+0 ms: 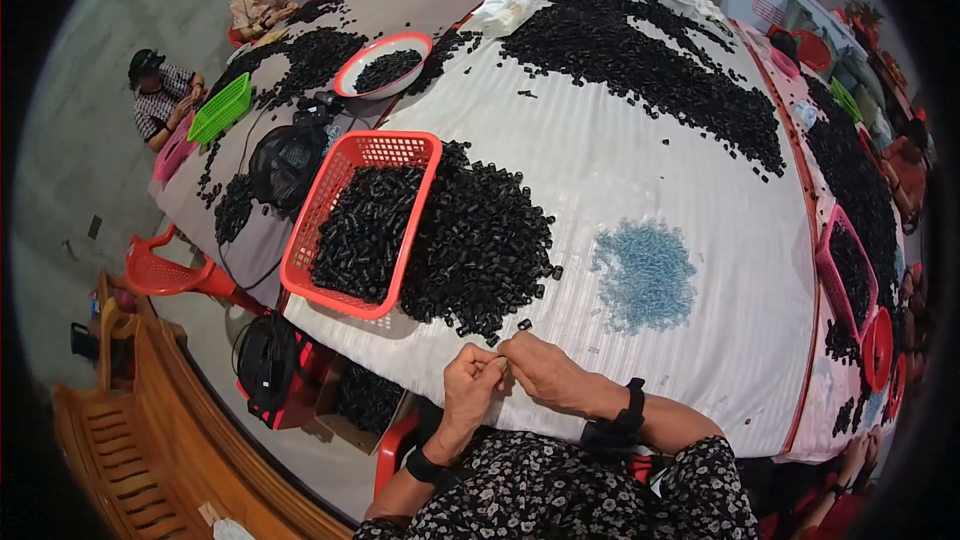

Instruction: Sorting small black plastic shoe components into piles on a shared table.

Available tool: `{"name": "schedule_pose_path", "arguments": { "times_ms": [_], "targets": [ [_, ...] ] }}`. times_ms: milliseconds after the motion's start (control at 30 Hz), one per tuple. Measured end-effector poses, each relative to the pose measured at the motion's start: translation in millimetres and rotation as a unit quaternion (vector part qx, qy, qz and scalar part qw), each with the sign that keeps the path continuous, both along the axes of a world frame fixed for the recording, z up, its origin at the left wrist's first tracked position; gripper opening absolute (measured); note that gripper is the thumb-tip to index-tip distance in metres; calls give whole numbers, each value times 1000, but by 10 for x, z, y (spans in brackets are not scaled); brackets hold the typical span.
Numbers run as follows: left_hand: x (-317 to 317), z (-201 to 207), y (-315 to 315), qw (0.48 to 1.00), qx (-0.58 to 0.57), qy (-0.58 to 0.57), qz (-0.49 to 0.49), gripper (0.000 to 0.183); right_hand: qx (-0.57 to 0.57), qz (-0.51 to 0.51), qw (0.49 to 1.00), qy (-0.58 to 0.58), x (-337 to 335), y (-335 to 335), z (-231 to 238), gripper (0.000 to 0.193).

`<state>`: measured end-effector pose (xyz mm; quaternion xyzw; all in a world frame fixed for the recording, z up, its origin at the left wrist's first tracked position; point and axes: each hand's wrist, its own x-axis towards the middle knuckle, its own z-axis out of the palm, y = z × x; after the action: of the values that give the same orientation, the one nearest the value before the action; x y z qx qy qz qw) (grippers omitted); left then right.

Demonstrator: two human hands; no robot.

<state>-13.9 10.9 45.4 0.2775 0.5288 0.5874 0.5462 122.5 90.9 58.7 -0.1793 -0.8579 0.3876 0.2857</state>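
At the near edge of the white-covered table, my left hand (468,387) and my right hand (550,372) meet with fingers pinched together. Whatever sits between the fingertips is too small and hidden to name. Just beyond them spreads a heap of small black cylindrical plastic pieces (485,250), one loose black piece (525,325) lying close to my fingers. A red plastic basket (428,190), filled with more black pieces, stands tilted against the heap on the left. To the right lies a pile of small translucent blue pieces (646,275).
A white bowl with a red rim (418,45) stands farther back, near a black bag (285,165). Black pieces (640,50) cover the far table. People (262,5) sit around the edges. A wooden bench (190,420) and a red chair (170,265) are at left.
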Motion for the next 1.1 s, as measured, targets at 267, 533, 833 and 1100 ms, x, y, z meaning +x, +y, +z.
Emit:
{"name": "schedule_pose_path", "arguments": {
  "times_ms": [267,533,833,1100],
  "targets": [
    [-2,-119,-31,999,11,-39,10,8,-133,7,990,-41,19,0,11,11],
    [8,-185,-11,1000,8,-19,-17,6,-141,18,988,-64,51,6,0,7],
    [48,-226,1,999,11,-49,-16,5,-125,-1,988,-94,58,-8,-67,10],
    [50,-217,-15,1000,12,-29,5,6,94,3,990,-102,53,-56,-5,23]
  ]
}}
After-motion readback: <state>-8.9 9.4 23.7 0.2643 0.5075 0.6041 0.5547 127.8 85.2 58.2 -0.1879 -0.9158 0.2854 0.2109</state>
